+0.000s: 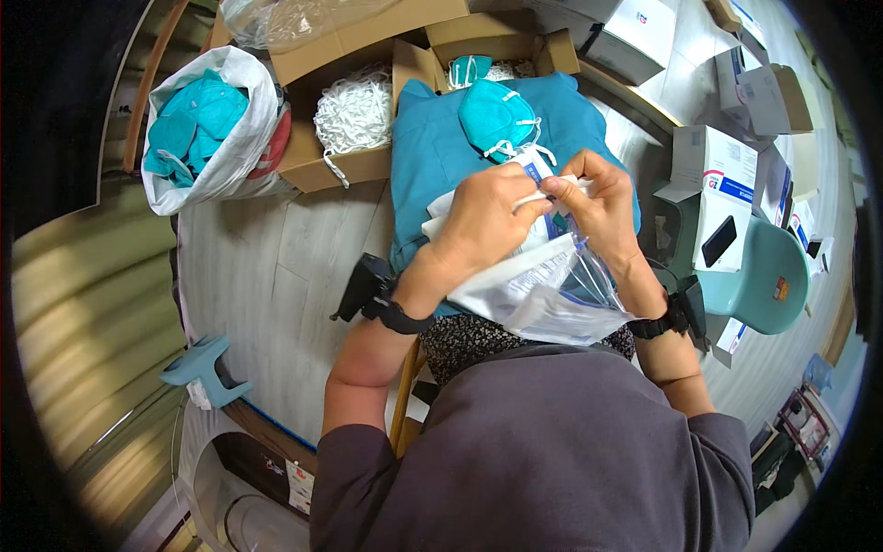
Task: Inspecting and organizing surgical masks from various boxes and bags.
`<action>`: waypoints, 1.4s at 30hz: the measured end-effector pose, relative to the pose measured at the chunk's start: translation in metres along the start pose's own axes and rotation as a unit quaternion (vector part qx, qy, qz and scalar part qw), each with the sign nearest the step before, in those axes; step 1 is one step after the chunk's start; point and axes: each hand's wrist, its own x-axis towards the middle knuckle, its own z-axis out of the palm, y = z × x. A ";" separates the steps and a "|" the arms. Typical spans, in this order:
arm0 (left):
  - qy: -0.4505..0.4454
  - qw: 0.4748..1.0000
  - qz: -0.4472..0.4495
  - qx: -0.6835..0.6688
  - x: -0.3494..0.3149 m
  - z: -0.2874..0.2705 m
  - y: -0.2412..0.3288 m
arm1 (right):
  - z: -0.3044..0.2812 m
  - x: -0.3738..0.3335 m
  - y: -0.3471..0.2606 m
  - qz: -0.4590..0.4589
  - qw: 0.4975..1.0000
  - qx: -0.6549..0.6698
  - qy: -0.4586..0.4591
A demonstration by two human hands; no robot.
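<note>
My left hand (487,213) and my right hand (600,204) meet above my lap, fingers closed and pinching at the top of a clear plastic bag (589,317) with white and blue printing. The exact spot they grip is partly hidden by the fingers. The bag hangs down toward my waist, its loose end spread over my lap. Just beyond the hands, a teal cup-shaped face mask (497,118) with white straps rests on a teal cloth-covered cushion (425,138). Some white material (441,204) lies under my left wrist.
At the far left stands a white sack (262,101) of teal masks. Beside it, a cardboard box (308,175) holds tangled white straps (354,110); another box (556,55) adjoins it. On the right, a phone (719,241) lies on a white carton near a pale green chair (777,285).
</note>
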 end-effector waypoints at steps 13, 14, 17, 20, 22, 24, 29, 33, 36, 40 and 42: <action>0.117 0.972 0.194 -0.062 -0.044 -0.013 0.090 | -0.014 0.027 0.072 0.106 0.981 -0.040 0.158; 0.103 0.984 0.135 -0.058 -0.045 -0.019 0.086 | -0.014 0.023 0.072 0.101 0.983 -0.044 0.147; 0.081 0.997 -0.006 -0.011 -0.026 -0.036 0.051 | -0.014 0.013 0.046 0.078 0.992 -0.004 0.100; 0.169 0.978 -0.080 0.090 0.004 -0.018 -0.008 | -0.006 0.008 0.027 0.074 0.995 -0.024 0.062; 0.139 0.966 -0.095 0.194 0.007 -0.005 -0.034 | -0.003 0.006 0.021 0.056 0.996 -0.053 0.051; 0.106 0.960 -0.110 0.236 0.007 0.001 -0.044 | -0.003 0.005 0.027 0.032 0.996 -0.070 0.037; 0.122 0.976 -0.050 0.171 -0.008 -0.001 -0.017 | -0.007 -0.001 0.035 0.023 0.994 0.053 0.090; 0.109 0.986 -0.034 0.119 -0.017 -0.006 0.013 | -0.004 0.001 0.009 0.046 0.994 0.097 0.024; 0.063 0.997 -0.044 0.022 -0.014 -0.003 0.009 | -0.006 0.008 0.018 -0.086 0.992 -0.032 -0.082; -0.006 0.997 0.028 0.066 -0.007 -0.006 -0.005 | 0.005 0.000 0.005 -0.050 0.996 -0.065 -0.021; 0.024 0.995 0.052 0.085 -0.006 -0.004 -0.003 | 0.009 0.000 0.011 -0.044 0.998 -0.048 0.008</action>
